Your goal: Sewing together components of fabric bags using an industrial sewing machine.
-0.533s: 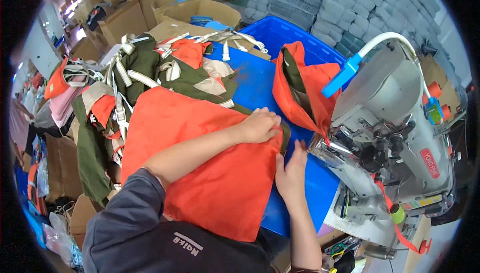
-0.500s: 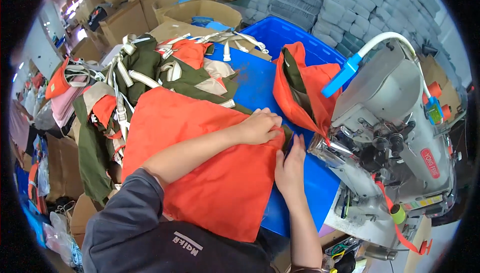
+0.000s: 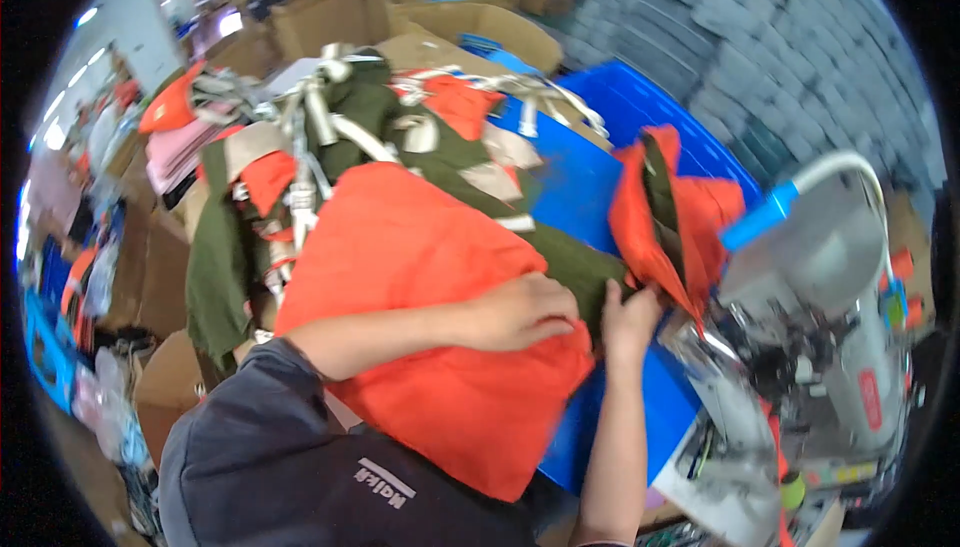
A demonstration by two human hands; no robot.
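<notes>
A large orange fabric piece (image 3: 430, 397) lies across the front of the blue work board (image 3: 580, 197). My left hand (image 3: 530, 312) grips it near its right edge with curled fingers. My right hand (image 3: 630, 322) is closed on a corner of olive-green fabric (image 3: 570, 267) that shows from beneath the orange piece. Just beyond that hand is an orange and olive fabric item (image 3: 700, 227), standing loosely folded beside the sewing machine (image 3: 820, 257).
A heap of olive, orange and beige pieces with white straps (image 3: 350, 107) covers the back left. A blue crate (image 3: 705, 132) sits behind the board, with cardboard boxes (image 3: 470, 22) and stacked grey bundles (image 3: 750, 47) farther back. Cluttered goods (image 3: 100, 287) fill the far left.
The view has shifted, so the scene sits lower and is blurred. More olive fabric now shows beside the orange piece, and my right hand has taken hold of its corner.
</notes>
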